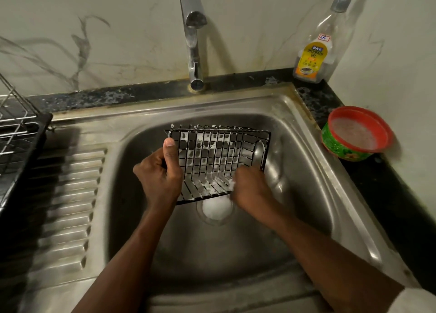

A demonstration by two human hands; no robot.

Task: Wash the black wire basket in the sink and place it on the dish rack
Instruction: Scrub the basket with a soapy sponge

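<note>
Both forearms reach in from the near edge, over the front rim of the sink. The left hand grips the left edge of the black wire basket. Its fingers are curled round the frame and clamped on it, and the thumb is laid upright along the wire. The basket is held tilted above the bowl of the sink, streaked with white suds, and stretches from the left fingers across to the right ones.

The right hand is at the basket's near right corner, blurred, with a bit of white lather at its fingertips. I cannot tell whether those fingers are closed on anything or just pressed against the wires. Just below and between the two sets of fingers, a mound of foam sits over the drain.

Out past the left fingers lies the ridged draining board. Beyond that, at the far left edge, is the dish rack, well apart from the basket.

Off to the right of the right fingers, on the dark table, stands a red-rimmed green bowl of cloudy soapy water. Straight beyond the fingers rises the chrome faucet, and in the far right corner is a dishwash gel bottle with a pump top.
</note>
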